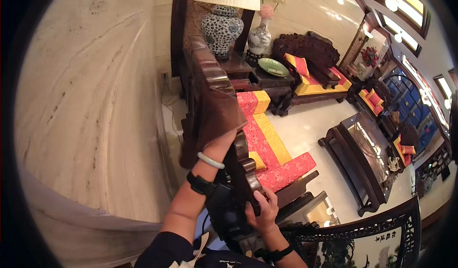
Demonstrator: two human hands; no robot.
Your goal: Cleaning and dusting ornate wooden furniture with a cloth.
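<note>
Directly before me is a dark carved-wood settee back [247, 160], seen from behind and above. A brown cloth [223, 116] drapes over its top rail and covers my left hand, hiding the fingers. Below the cloth's edge, a pale bangle [211, 160] and a black wristband [200, 184] circle my left forearm. Farther down the same rail, my right hand [264, 209] grips the scalloped wooden edge, thumb and fingers on it. Red and yellow brocade cushions [263, 142] line the seat beyond the back.
A marble wall [89, 107] rises close on my left, with a cable [171, 116] beside it. A blue-and-white lamp [222, 30], a vase [259, 40] and a green dish [273, 67] stand ahead. To the right are a low wooden table [357, 160] and a framed screen [357, 239].
</note>
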